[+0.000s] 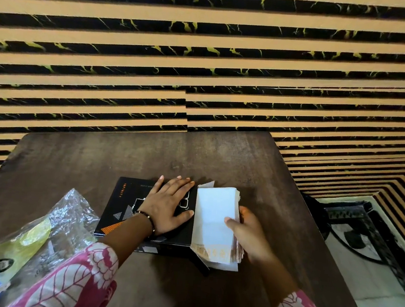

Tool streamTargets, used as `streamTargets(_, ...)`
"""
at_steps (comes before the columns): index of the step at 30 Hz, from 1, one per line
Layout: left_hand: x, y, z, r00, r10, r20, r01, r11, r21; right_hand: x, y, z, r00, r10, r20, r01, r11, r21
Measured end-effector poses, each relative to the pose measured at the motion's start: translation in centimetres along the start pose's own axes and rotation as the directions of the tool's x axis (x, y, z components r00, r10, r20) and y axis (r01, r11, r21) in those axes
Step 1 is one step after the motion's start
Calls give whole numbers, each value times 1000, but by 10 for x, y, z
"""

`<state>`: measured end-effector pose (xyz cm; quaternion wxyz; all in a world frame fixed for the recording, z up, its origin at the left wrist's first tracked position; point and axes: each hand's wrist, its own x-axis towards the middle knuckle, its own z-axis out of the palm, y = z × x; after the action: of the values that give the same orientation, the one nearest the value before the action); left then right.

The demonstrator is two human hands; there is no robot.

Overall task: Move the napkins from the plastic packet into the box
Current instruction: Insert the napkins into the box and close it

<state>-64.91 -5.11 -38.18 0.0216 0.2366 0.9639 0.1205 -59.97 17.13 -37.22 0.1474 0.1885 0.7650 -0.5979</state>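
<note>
Napkins (pixel 215 219): white stack, orange pattern along near edge, lying flat at right end of box, touching it. Box (pixel 127 203): black, flat, printed graphics, mid-table. Plastic packet (pixel 48 232): clear, crumpled, yellow print, left of box.

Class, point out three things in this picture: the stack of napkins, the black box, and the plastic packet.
napkins (pixel 214 216): head view, white top sheet of the stack.
black box (pixel 128 195): head view, printed lid left of the hand.
plastic packet (pixel 66 217): head view, crinkled clear part.
</note>
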Motion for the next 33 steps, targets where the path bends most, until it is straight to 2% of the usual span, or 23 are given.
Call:
streamTargets(3,0,0,0,1000,1,4,-1,1000,10,-1,2,2,995,12,100,-18,998,63)
streamTargets(5,-1,0,-1,1000,2,1,-2,1000,9,4,5,-2,982,92,164,-131,960,248)
streamTargets(7,-1,1,-1,1000,-1,4,1,1000,4,12,9,-8,962,166,217,-233,914,333)
streamTargets(11,0,0,0,1000,-2,14,2,1000,17,22,7,-16,948,238,212,-285,932,224)
streamTargets(14,0,-1,1,1000,-6,9,6,1000,11,25,4,-10,958,240,155,-272,932,241)
streamTargets(18,1,0,0,1000,-8,19,8,1000,14,19,0,6,948,199,248,-266,923,277)
streamTargets(23,0,0,-2,1000,-14,23,14,1000,12,17,6,-6,872,304,383,-447,812,375)
streamTargets(27,0,1,-2,1000,-9,13,9,1000,0,9,13,0,898,234,372,-399,788,469)
streamTargets(30,1,0,-1,1000,-7,10,7,1000,-2,5,17,1,896,194,401,-427,630,649)
streamTargets(31,1,0,-1,1000,-5,7,5,1000,-5,6,18,0,877,205,434,-467,572,674)
streamTargets(33,0,0,0,1000,-2,-1,2,1000,-14,9,19,-1,848,215,484,-518,528,673)
